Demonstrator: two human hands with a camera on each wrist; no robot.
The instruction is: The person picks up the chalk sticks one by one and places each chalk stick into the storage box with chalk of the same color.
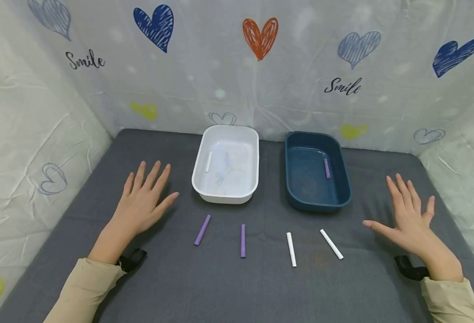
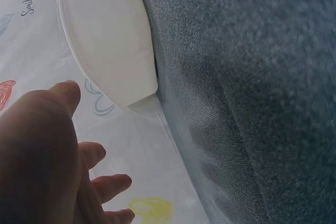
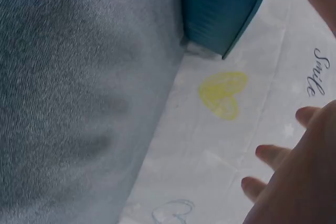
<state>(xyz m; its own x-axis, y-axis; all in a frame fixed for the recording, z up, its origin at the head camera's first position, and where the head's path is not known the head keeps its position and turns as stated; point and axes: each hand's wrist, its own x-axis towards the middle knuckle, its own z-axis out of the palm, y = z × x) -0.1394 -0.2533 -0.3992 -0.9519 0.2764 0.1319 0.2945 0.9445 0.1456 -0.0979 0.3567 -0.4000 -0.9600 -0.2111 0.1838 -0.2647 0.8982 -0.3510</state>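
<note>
My left hand (image 1: 141, 206) hovers over the cloth left of a white tray (image 1: 224, 195), fingers spread and holding nothing. To the right of a dark blue tray (image 1: 317, 204), my right hand (image 1: 412, 224) is likewise spread with nothing in it. Two purple chalk sticks lie in front of the white tray, a tilted one (image 1: 202, 230) and an upright-pointing one (image 1: 243, 241). Two white chalk sticks, one (image 1: 291, 249) and another (image 1: 331, 244), lie in front of the blue tray. Inside the white tray is a white stick (image 1: 209, 162); the blue tray holds a purple stick (image 1: 327, 168).
A dark grey cloth (image 1: 172, 287) covers the table. Behind the trays hangs a white curtain (image 1: 204, 67) printed with hearts and words, and it also runs along both sides. Each wrist wears a black band, one (image 1: 132, 260) left and one (image 1: 411, 268) right.
</note>
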